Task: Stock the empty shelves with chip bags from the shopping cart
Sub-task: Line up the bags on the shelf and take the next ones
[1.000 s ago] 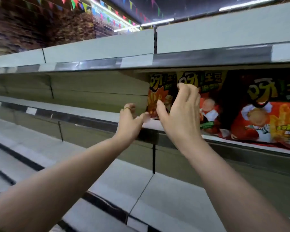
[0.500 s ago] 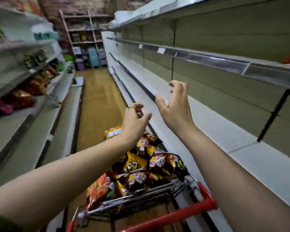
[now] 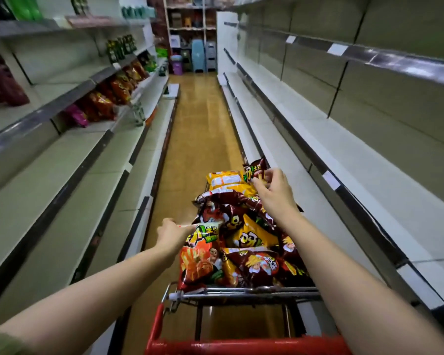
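A shopping cart (image 3: 241, 294) with a red handle stands in the aisle below me, heaped with red, maroon and yellow chip bags. My left hand (image 3: 171, 235) pinches the top edge of an orange-red chip bag (image 3: 199, 260) at the cart's near left. My right hand (image 3: 274, 192) reaches over the pile and grips the lower part of a maroon chip bag (image 3: 255, 169) at the far end of the cart. Long bare shelves (image 3: 343, 139) run along the right of the aisle.
The shelves on the left (image 3: 62, 149) hold several snack bags higher up and are bare lower down. A wooden floor (image 3: 197, 124) runs ahead of the cart. Plastic bins and stools (image 3: 195, 58) stand at the aisle's far end.
My view swung from the stocked upper shelf down to the cart. Both hands left the shelf, dropped to the cart and took hold of chip bags.
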`<control>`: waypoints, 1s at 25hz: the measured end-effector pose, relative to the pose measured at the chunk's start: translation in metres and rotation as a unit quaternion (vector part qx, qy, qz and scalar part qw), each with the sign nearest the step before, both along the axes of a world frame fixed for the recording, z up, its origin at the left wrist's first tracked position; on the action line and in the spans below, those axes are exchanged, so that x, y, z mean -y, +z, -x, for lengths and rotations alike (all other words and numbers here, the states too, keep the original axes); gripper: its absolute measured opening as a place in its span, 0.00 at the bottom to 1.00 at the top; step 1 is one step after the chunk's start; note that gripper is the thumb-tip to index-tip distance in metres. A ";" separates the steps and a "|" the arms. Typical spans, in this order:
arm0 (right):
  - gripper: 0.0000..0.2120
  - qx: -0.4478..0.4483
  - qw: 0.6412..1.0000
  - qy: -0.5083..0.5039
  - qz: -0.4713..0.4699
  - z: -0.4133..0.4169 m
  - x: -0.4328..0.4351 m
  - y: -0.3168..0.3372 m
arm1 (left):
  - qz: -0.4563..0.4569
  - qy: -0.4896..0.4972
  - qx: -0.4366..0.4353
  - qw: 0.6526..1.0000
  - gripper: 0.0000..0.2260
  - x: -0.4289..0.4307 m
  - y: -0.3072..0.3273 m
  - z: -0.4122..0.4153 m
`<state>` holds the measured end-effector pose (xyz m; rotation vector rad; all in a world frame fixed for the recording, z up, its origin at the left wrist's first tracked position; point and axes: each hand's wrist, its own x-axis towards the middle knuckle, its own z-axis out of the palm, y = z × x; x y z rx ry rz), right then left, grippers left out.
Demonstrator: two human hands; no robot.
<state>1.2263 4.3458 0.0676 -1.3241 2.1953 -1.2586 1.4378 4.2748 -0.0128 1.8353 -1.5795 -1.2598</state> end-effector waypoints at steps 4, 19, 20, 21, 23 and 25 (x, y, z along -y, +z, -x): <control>0.19 0.035 0.996 0.011 -0.077 -0.005 0.031 -0.038 | -0.145 -0.007 0.001 0.989 0.41 0.015 -0.060 -0.011; 0.25 0.049 0.975 0.112 -0.187 -0.038 0.020 -0.074 | -0.069 0.013 -0.158 0.985 0.28 -0.004 -0.056 -0.006; 0.28 0.070 0.972 0.123 -0.186 -0.039 0.011 -0.068 | -0.042 0.011 -0.180 0.983 0.30 -0.008 -0.042 -0.007; 0.31 0.095 0.969 0.138 -0.180 -0.041 0.002 -0.060 | -0.015 0.006 -0.204 0.979 0.33 -0.013 -0.024 -0.005; 0.35 0.140 0.962 0.171 -0.158 -0.045 -0.018 -0.043 | 0.027 -0.011 -0.255 0.967 0.39 -0.024 0.012 0.004; 0.33 0.170 0.960 0.196 -0.105 -0.043 -0.039 -0.023 | 0.047 -0.035 -0.308 0.950 0.38 -0.039 0.049 0.020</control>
